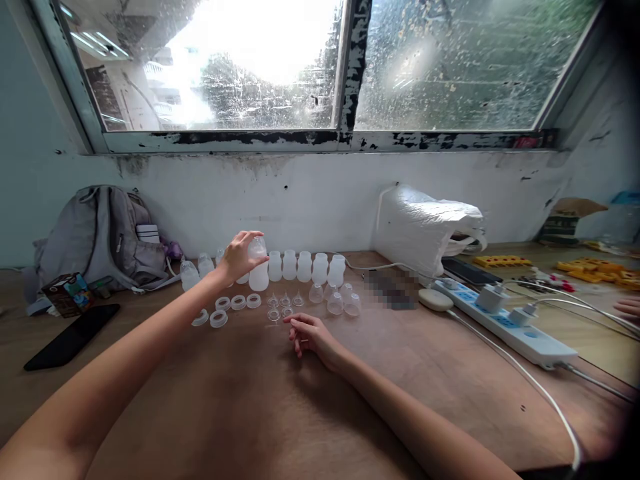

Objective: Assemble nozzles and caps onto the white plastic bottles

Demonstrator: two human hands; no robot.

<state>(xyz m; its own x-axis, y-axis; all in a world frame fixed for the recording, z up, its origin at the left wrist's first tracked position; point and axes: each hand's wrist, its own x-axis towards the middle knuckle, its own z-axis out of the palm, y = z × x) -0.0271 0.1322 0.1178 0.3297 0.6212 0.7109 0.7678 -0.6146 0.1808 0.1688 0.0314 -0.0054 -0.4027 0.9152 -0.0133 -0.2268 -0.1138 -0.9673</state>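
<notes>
My left hand [241,253] grips a frosted white baby bottle [259,276] with a domed cap, fingers over its top and thumb at its side. The bottle stands upright in the row; whether its base touches the table is unclear. To its right stand several open bottle bodies [305,267]. My right hand [311,335] hovers low with loosely bent fingers and nothing visible in them, its fingertips beside the clear teats [286,301]. White collar rings [238,303] lie left of the teats. Clear domed caps [335,303] sit to their right. More capped bottles [189,274] stand partly hidden behind my left arm.
A grey backpack [107,233], small box [69,294] and black phone [73,337] occupy the left side. To the right are a white bag [415,227], a power strip [505,323] with cables, and yellow parts [600,270]. Another person's hand [629,308] shows at the right edge.
</notes>
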